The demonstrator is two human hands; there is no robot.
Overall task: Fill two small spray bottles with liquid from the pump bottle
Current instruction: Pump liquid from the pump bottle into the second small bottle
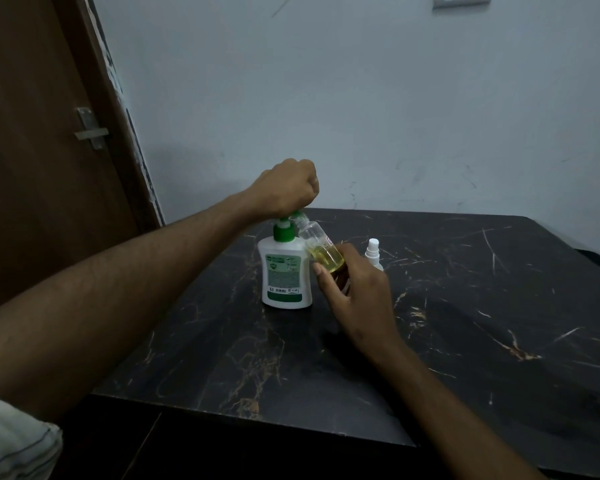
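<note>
A white pump bottle (285, 275) with a green pump head stands on the black marble table (465, 323). My left hand (284, 192) is closed in a fist on top of the pump head. My right hand (354, 292) holds a small clear spray bottle (321, 249) tilted, its open neck right under the pump's nozzle. Yellowish liquid fills its lower part. A second small spray bottle (374, 254) with a white sprayer cap stands just behind my right hand, mostly hidden by it.
The table's front edge runs across the lower part of the view. A pale wall stands behind the table. A brown door (42, 150) with a metal latch is at the left.
</note>
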